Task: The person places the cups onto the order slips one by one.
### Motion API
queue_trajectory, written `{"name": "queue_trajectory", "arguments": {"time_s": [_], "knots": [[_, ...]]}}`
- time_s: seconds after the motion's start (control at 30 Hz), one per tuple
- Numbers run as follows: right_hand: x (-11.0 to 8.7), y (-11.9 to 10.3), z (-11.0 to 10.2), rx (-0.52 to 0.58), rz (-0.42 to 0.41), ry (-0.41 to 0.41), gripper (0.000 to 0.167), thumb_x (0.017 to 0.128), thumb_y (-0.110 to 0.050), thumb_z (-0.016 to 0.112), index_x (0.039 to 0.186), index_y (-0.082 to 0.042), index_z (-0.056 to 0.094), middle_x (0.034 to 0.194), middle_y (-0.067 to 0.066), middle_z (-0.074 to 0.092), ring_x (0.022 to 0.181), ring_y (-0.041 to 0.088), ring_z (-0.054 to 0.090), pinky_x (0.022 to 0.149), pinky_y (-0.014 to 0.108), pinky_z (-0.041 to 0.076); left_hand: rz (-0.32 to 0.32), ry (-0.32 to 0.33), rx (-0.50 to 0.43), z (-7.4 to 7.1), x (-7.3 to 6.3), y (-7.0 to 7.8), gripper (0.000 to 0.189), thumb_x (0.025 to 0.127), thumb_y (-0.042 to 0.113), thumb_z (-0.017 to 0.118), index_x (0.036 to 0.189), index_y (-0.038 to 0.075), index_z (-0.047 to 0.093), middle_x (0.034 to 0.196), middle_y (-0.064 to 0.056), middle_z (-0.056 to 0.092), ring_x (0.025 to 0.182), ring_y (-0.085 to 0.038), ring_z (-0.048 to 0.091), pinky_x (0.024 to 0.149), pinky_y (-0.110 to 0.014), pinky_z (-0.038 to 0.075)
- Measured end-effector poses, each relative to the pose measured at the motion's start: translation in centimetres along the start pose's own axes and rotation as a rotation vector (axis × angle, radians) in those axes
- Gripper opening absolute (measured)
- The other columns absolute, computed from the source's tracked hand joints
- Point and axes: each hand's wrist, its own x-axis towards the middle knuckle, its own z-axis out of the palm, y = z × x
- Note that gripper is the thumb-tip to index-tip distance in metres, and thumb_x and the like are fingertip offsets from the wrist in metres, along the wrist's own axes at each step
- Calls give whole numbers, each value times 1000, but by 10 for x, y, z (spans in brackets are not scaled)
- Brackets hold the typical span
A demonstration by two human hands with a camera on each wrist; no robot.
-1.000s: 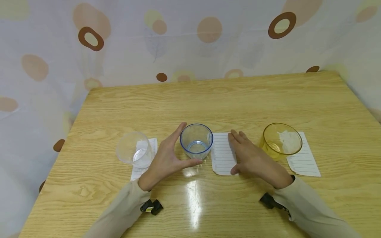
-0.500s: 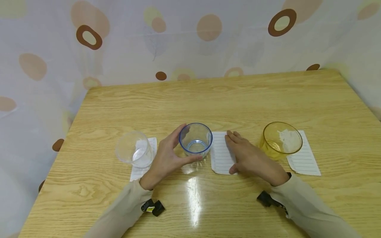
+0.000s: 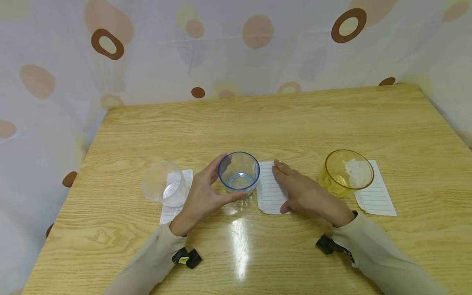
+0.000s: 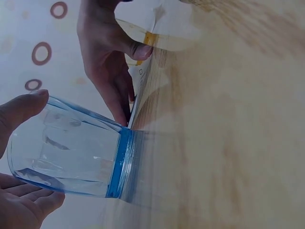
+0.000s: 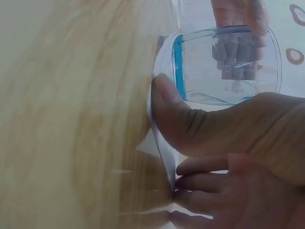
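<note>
In the head view a clear glass with a blue rim (image 3: 239,171) stands upright at mid-table. My left hand (image 3: 206,192) grips its side, thumb in front and fingers behind. The left wrist view shows its blue base (image 4: 120,162) down at the tabletop. Just right of the glass lies a lined paper sheet (image 3: 268,190). My right hand (image 3: 304,192) rests on the sheet's right part, thumb and fairly straight fingertips down on it. In the right wrist view the paper (image 5: 159,138) is slightly bowed, its far end close by the glass base.
A colourless clear cup (image 3: 164,184) stands at left, overlapping another lined sheet (image 3: 169,215). To the right, an amber glass (image 3: 335,186) stands against a third sheet (image 3: 380,200). A patterned curtain (image 3: 228,53) hangs behind the wooden table (image 3: 258,123).
My right hand has moved left across the sheet, nearer the glass. The blue-rimmed glass and the sheet have shifted slightly left, and my left hand has closed in on the glass.
</note>
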Motion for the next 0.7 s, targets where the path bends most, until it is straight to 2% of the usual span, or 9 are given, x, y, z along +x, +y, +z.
{"name": "queue_trajectory", "arguments": {"time_s": [0.2,0.37,0.5,0.7], "knots": [[1,2,-4,24,34,-16,108,67,-13,87,147,12,20,157,26,11,144,41,11,115,53,18,-5,-6,-5,1,1,0,91,65,18,91,142,4,44,136,-15,55,127,-21,50,104,-34,41],[-3,2,-9,13,55,-41,111,67,-15,88,147,13,18,157,27,8,144,44,6,114,55,19,-10,-8,-8,0,1,-1,91,65,18,91,142,4,44,136,-14,55,128,-20,50,105,-33,40],[-4,2,-8,-16,51,-61,113,66,-20,89,147,14,18,157,26,8,143,46,6,112,57,20,-4,-5,3,0,1,-2,91,65,18,91,142,4,44,136,-15,55,127,-22,50,104,-33,41],[-3,2,-5,-37,25,-39,112,65,-19,89,147,12,20,157,24,11,143,45,7,113,58,18,-8,-3,12,-1,0,-1,91,66,20,91,142,5,44,136,-14,55,127,-20,51,104,-33,42]]}}
